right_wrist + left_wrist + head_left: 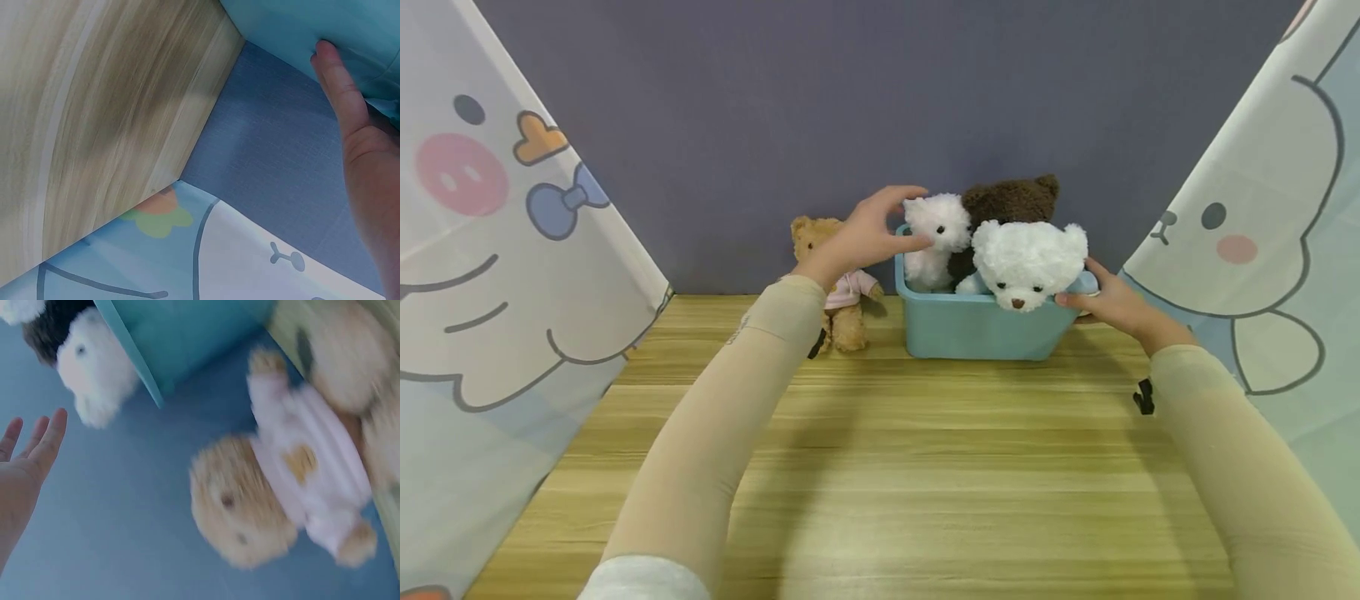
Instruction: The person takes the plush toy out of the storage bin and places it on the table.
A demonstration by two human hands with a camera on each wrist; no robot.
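Observation:
A teal bin (977, 333) stands at the back of the wooden table (880, 467). In it sit a small white bear (936, 237), a brown bear (1011, 200) and a bigger white bear (1026, 262) that leans over the front rim. My left hand (895, 218) reaches to the small white bear's head with its fingers spread and straight; in the left wrist view this hand (31, 447) is a little apart from the bear (94, 372). My right hand (1093, 298) grips the bin's right rim, thumb on top. In the right wrist view its thumb (334, 75) presses the bin wall (281, 25).
A tan bear in a pink shirt (842, 292) sits on the table just left of the bin, under my left wrist; it also fills the left wrist view (281, 487). Cartoon-print curtains (490, 275) hang at both sides. A grey-blue wall (880, 100) closes the back.

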